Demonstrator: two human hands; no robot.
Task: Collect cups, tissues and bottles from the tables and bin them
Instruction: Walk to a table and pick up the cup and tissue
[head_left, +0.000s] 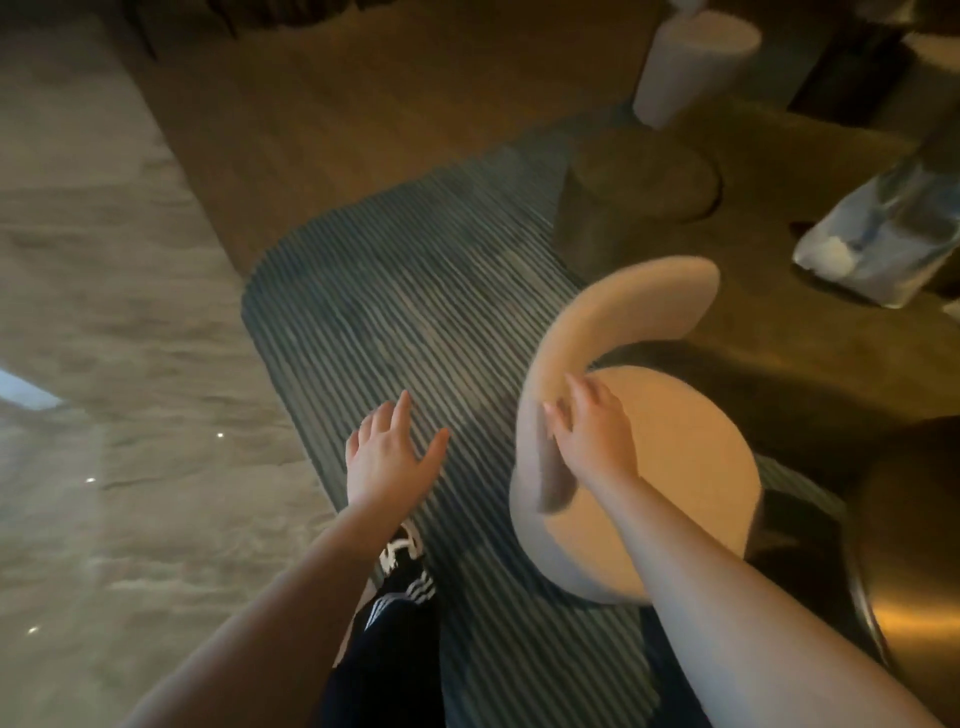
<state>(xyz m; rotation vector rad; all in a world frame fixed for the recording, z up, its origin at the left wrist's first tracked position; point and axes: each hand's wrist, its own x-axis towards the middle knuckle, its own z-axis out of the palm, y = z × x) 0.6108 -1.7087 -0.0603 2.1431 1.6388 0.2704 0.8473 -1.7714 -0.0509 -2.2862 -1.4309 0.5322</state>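
Head view: the right hand (592, 431) rests on the curved backrest of a beige chair (675, 457), fingers laid over its edge. The left hand (387, 457) hovers spread and holding nothing above the striped rug (415, 291). A clear plastic bag (878, 244) sits on the table (779, 322) at two o'clock; its contents are too blurred to identify.

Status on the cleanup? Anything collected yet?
Nothing visibly collected. Both hands carry no rubbish: the left hand hovers open over the striped rug, while the right hand rests on the beige chair. A clear plastic bag remains on the dark table; no bin is visible.
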